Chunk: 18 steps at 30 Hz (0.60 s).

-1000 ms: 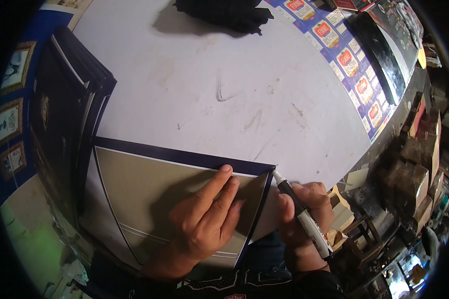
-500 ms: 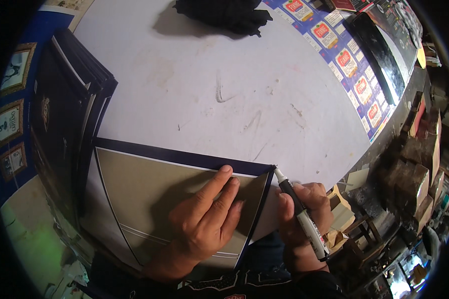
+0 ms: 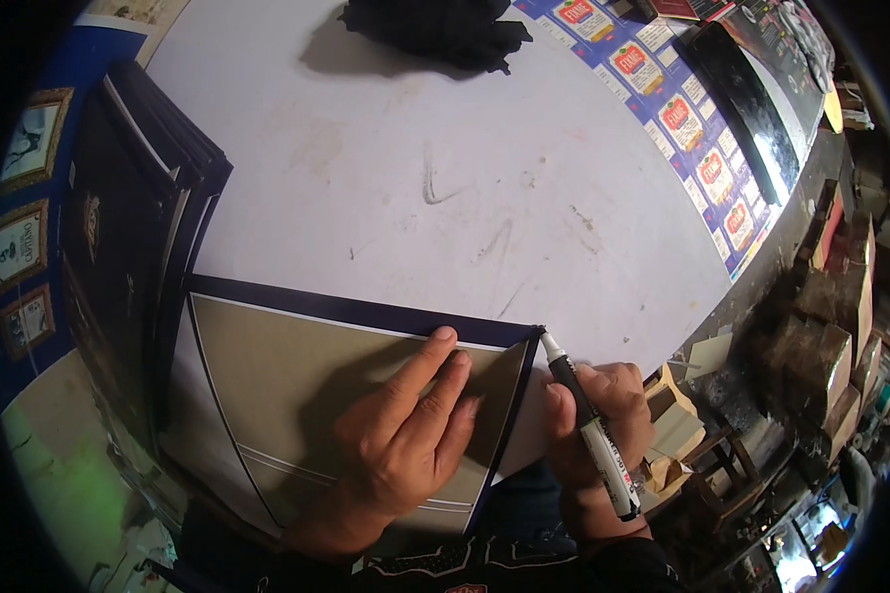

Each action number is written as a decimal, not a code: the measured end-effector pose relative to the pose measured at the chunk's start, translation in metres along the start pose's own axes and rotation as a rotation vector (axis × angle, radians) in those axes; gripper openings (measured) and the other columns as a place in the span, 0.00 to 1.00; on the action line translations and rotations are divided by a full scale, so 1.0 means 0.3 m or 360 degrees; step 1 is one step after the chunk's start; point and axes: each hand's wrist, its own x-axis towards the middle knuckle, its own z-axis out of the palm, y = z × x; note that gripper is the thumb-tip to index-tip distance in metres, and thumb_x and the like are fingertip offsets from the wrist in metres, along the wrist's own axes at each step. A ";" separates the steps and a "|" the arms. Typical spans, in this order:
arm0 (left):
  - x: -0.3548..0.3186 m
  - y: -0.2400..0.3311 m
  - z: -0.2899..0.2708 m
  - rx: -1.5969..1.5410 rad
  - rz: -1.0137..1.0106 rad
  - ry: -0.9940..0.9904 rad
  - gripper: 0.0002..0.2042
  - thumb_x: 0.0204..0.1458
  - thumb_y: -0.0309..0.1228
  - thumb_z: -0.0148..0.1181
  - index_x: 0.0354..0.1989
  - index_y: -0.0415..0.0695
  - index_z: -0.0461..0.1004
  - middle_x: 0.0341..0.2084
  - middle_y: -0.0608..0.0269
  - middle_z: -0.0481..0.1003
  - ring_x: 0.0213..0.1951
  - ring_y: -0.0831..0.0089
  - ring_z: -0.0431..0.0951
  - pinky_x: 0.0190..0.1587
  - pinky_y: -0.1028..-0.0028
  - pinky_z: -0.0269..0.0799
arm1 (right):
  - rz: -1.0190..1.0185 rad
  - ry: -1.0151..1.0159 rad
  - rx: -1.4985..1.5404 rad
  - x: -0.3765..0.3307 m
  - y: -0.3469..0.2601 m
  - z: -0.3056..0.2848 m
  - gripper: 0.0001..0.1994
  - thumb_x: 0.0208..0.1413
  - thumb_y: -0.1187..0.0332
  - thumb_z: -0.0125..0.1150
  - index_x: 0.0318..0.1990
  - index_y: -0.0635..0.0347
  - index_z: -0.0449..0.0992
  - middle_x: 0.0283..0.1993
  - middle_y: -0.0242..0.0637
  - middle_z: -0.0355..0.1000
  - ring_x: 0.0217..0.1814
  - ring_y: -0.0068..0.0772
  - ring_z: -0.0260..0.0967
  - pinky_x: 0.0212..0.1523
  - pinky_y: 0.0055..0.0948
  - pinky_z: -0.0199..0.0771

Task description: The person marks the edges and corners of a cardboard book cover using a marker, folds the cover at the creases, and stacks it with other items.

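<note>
A flat panel (image 3: 267, 351) with a greyish-brown face, a thin white line and a dark blue border lies at the near side of the white work surface. My left hand (image 3: 405, 435) rests on it with fingers stretched out, the fingertips at the upper border. In my right hand (image 3: 608, 415) is a marker pen (image 3: 593, 425) with a black and white barrel. Its tip touches the panel's upper right corner, and the barrel slants down to the right.
A stack of dark blue panels (image 3: 129, 227) stands at the left. Crumpled black cloth (image 3: 435, 30) lies at the far side of the white surface (image 3: 396, 188). Blue printed sheets (image 3: 663, 109) and a glossy black strip (image 3: 747, 109) are at the far right, with brown boxes (image 3: 811, 346) beyond the edge.
The pen's back end has swung slightly left and its tip stays at the panel's corner. My left hand keeps its place on the panel.
</note>
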 end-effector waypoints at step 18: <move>0.003 0.008 0.007 0.0018 0.0001 -0.0020 0.16 0.44 0.24 0.65 0.44 0.35 0.79 0.49 0.50 0.76 0.32 0.68 0.82 0.30 0.76 0.77 | -0.0162 0.0172 0.0124 -0.008 0.035 0.013 0.17 0.45 0.73 0.71 0.41 0.59 0.69 0.24 0.34 0.72 0.23 0.32 0.68 0.28 0.30 0.64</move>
